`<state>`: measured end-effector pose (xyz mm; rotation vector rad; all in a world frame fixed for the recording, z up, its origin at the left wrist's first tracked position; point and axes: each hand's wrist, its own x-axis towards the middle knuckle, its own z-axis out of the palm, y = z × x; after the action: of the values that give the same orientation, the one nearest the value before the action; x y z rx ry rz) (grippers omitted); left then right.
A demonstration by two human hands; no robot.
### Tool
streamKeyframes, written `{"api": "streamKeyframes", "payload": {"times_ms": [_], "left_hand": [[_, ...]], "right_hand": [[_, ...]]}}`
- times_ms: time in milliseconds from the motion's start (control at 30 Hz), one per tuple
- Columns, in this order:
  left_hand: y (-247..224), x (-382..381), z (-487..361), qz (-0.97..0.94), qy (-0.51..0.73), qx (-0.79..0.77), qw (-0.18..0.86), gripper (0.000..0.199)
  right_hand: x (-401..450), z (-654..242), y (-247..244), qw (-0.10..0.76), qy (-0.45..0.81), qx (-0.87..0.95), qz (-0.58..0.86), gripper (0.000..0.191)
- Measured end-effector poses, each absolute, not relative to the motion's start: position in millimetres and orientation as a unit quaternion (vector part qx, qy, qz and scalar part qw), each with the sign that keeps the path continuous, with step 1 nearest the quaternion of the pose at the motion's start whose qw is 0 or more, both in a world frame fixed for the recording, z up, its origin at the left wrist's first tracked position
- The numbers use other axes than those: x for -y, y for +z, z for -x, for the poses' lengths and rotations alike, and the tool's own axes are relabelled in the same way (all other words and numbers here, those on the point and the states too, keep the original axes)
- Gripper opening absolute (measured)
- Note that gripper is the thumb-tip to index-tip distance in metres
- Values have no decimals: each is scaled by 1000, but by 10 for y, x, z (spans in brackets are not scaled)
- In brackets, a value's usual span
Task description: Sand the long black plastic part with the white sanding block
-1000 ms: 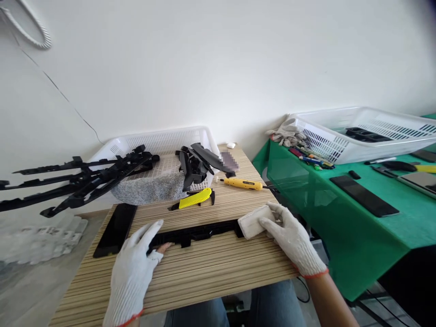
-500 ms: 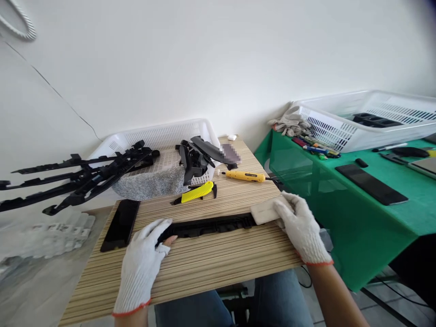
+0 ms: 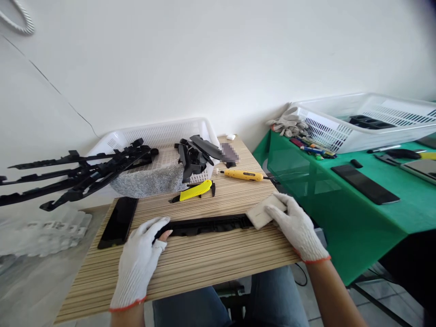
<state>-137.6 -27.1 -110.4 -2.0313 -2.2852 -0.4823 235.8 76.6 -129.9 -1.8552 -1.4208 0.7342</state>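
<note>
My left hand [image 3: 138,256] grips one end of the long black strip [image 3: 211,225], seemingly to steady it flat on the desk [image 3: 204,263]; my right hand [image 3: 296,225] clasps the whitish block [image 3: 264,212] against its other end.

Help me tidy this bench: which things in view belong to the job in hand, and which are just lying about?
In the job:
- black strip, under the left hand
- pale block, in the right hand
- probably the similar strips

Apparently lying about:
- yellow cutter
- yellow pen-shaped tool
- loose gloves
- pens
</note>
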Motion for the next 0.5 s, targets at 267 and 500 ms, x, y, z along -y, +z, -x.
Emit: {"api": "streamKeyframes", "payload": {"times_ms": [267,500], "left_hand": [[-1125,273,1356,645,-156,748,29,41],[-1093,271,1336,637,-158,754,28,38]], "right_hand": [[-782,-2355,-1296,417,282,415,758,73],[-776,-2362,-1277,375,256,485,748,74]]}}
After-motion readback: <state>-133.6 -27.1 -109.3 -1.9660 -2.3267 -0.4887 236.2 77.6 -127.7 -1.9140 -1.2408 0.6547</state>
